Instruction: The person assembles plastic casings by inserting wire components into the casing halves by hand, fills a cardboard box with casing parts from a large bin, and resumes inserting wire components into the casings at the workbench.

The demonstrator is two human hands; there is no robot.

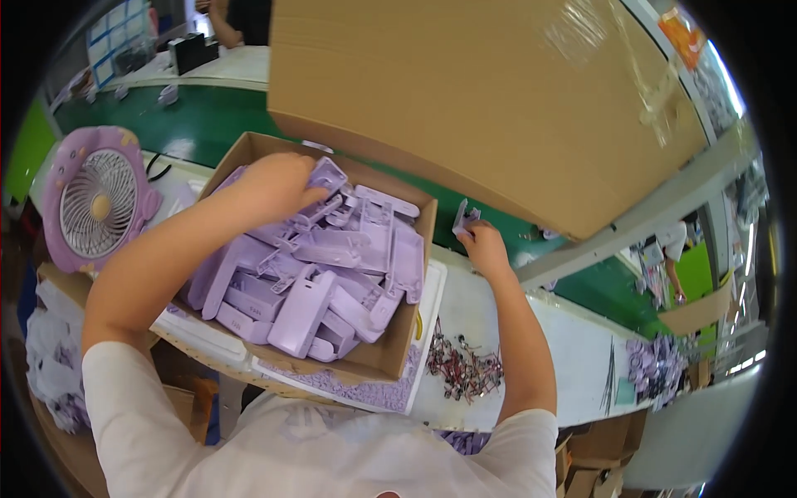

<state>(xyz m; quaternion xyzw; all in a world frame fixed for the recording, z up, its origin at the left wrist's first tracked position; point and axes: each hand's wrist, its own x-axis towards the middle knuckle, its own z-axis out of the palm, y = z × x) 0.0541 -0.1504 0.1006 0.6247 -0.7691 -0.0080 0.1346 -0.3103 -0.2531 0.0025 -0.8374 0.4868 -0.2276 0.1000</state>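
Head view: an open cardboard box (390, 357) heaped with lilac plastic housings (300, 314) sits at the near edge of the workbench (573, 349), over a white tray (438, 282) of tiny lilac pieces. The left hand (286, 187) reaches across the box's far left corner with its fingers closed round a hollow lilac shell (329, 174), tilted above the heap; the far fingertips are hidden. Beyond the box's right edge, the right hand (486, 245) pinches a small angled lilac part (465, 217) over the green conveyor belt (183, 133). Such a fingertip hold probably suits its thin walls and leaves most of it uncovered. The box seems placed close to the body so that its deep jumble stays within easy reach, and the loose pile of red-and-black wired components (465, 365) lies on the workbench just beside the tray's right edge, perhaps to keep the thin leads apart from the plastic. A lilac desk fan (100, 203) stands at the workbench's left end, facing the wearer, likely for cooling. A large cardboard carton (473, 100) looms above the belt, clear tape wrinkled near its upper right corner. No brand shows; one housing in the box's lower left corner bears small moulded marks too fine to make out, and the carton's visible face looks unprinted.
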